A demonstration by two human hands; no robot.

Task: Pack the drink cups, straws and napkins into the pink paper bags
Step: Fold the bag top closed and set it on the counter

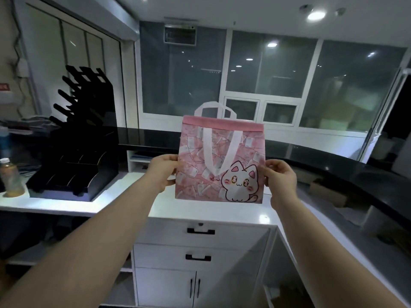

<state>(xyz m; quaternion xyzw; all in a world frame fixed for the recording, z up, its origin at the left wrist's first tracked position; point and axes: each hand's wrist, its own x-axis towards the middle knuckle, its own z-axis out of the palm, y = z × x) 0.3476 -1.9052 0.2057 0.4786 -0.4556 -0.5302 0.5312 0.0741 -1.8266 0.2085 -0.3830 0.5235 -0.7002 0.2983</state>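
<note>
At my far left a capped drink bottle [10, 177] stands on the white counter [66, 204], just beside a black tiered organizer rack [82, 156]. My left hand [163, 171] reaches out with the arm nearly straight, thumb in front and fingers behind, pinching the left edge of the pink paper bag [219, 161]. The bag hangs flat and upright in the air above the counter, its cat print facing me, one white handle [219, 152] flopped down the front and the other standing up behind the rim. My right hand [281, 176] mirrors the left, pinching the right edge between thumb and fingertips. I judge this the opening step: the bag is unopened and empty-looking, and I see no cups, straws or napkins. Next I'd need to spread the mouth and stand the bag on the counter.
</note>
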